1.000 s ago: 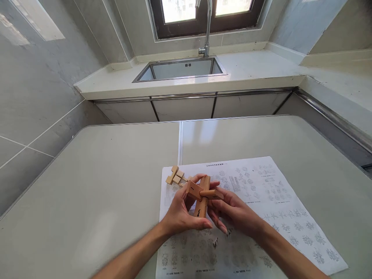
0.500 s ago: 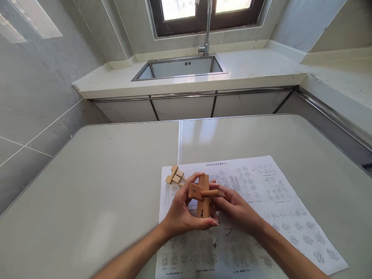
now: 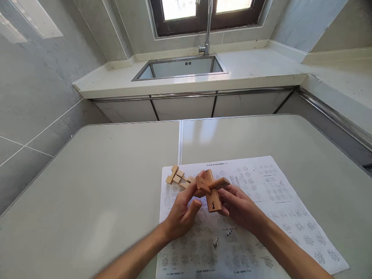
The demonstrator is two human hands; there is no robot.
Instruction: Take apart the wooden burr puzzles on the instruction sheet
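Observation:
A brown wooden interlocking puzzle (image 3: 213,197) of crossed bars, with small black marks on its faces, is held above the printed sheet. My left hand (image 3: 183,213) grips its left side, fingers behind the short left bar and thumb bent in front, apart from the long bar. My right hand (image 3: 241,203) has its fingers closed around the right side, partly behind the puzzle. Lighter wooden puzzle pieces (image 3: 176,177) lie on the sheet's upper left corner, just beyond my left hand, which hides part of them.
The large white sheet (image 3: 290,201) with printed diagrams lies on a pale table (image 3: 87,186) with a seam down its middle. Beyond the table are a counter (image 3: 250,68), a sink (image 3: 186,69) and a tap (image 3: 207,42) under a window.
The puzzle has tilted, its lower end swinging to the right. My left thumb has left the lower end of the long bar and bent upward. More of the light pieces shows.

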